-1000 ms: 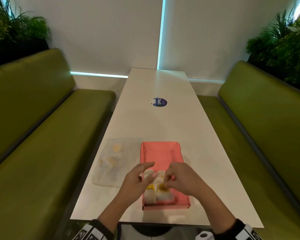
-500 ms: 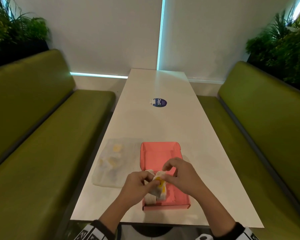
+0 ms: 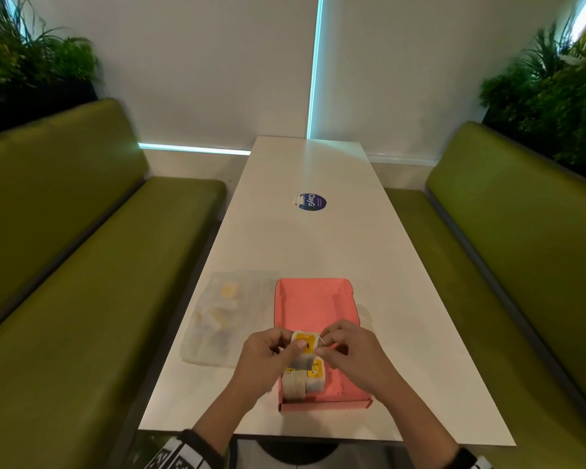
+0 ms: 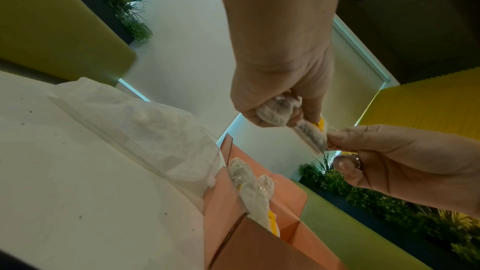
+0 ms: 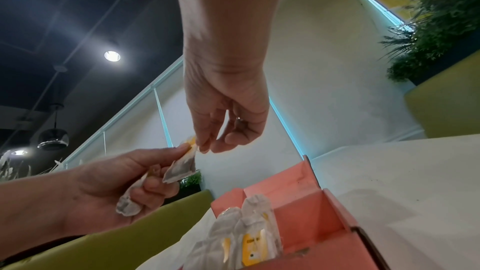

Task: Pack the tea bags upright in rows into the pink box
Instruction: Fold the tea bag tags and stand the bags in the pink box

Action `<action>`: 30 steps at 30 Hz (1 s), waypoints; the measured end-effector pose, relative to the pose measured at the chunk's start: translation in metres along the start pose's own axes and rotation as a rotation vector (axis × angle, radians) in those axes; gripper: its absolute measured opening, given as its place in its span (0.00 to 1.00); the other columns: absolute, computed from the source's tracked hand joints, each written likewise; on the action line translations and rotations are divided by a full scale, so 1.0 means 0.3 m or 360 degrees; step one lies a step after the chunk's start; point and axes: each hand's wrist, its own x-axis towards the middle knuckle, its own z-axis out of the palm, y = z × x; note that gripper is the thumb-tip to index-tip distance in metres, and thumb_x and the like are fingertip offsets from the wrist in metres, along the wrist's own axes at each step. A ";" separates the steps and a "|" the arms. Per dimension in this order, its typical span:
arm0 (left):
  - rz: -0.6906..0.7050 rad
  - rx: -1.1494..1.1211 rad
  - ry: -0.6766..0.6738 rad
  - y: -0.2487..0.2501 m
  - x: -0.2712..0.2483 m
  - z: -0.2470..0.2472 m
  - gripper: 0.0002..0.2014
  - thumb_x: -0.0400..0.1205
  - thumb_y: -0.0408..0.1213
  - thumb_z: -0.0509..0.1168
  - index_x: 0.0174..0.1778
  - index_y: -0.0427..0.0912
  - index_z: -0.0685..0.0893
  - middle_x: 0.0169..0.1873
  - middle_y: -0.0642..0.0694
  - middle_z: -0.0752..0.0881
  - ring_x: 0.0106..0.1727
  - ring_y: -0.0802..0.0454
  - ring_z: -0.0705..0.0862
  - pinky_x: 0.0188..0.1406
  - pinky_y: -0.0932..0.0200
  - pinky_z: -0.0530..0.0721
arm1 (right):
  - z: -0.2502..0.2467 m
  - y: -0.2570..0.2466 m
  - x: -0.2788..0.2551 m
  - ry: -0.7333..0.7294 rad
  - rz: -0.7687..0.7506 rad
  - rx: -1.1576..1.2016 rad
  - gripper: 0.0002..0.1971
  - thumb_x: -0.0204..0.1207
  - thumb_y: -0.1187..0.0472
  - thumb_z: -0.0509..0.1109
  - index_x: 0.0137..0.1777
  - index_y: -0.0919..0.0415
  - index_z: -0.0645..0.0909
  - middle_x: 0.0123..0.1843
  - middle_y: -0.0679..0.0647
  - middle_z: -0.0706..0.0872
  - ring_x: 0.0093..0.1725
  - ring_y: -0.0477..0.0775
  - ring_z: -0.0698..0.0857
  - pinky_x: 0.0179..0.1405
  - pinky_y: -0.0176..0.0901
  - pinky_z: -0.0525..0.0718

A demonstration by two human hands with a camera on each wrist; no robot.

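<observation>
The left hand (image 3: 263, 362) and the right hand (image 3: 349, 355) are holding one tea bag (image 3: 304, 346) up over the near end of the pink box (image 3: 313, 304). The left fingers (image 5: 166, 152) are pinching it and curling round a second tea bag (image 5: 128, 202). The right fingers (image 5: 205, 143) are pinching its top corner. Below, more tea bags (image 3: 303, 380) are standing in the box. The box is sitting on the white table (image 3: 318, 245), beside a clear plastic bag (image 3: 217, 319). Farther away, a blue sticker (image 3: 313, 202) is lying on the table.

head looks down; wrist views look up, sharing the pink box (image 3: 313, 304).
</observation>
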 end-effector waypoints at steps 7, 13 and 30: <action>0.0015 0.0019 0.0074 -0.010 -0.004 -0.009 0.08 0.79 0.34 0.69 0.34 0.45 0.86 0.18 0.61 0.80 0.22 0.64 0.76 0.18 0.72 0.72 | -0.036 -0.018 -0.021 0.0059 -0.0035 0.0434 0.06 0.73 0.63 0.75 0.38 0.52 0.87 0.47 0.49 0.85 0.33 0.47 0.83 0.38 0.40 0.85; 0.0092 -0.0067 0.0142 -0.001 -0.007 0.001 0.04 0.78 0.31 0.69 0.37 0.40 0.87 0.23 0.57 0.86 0.26 0.64 0.83 0.26 0.76 0.74 | -0.045 -0.043 -0.035 -0.0085 -0.0038 0.0405 0.09 0.75 0.62 0.73 0.33 0.52 0.87 0.49 0.48 0.82 0.32 0.38 0.80 0.39 0.32 0.81; 0.0490 -0.0108 0.0353 -0.043 -0.015 0.056 0.15 0.74 0.27 0.73 0.43 0.56 0.89 0.40 0.58 0.88 0.38 0.58 0.86 0.27 0.66 0.81 | 0.049 -0.063 -0.004 0.0332 0.0039 -0.0363 0.12 0.76 0.59 0.71 0.58 0.60 0.86 0.57 0.47 0.83 0.44 0.39 0.76 0.46 0.26 0.72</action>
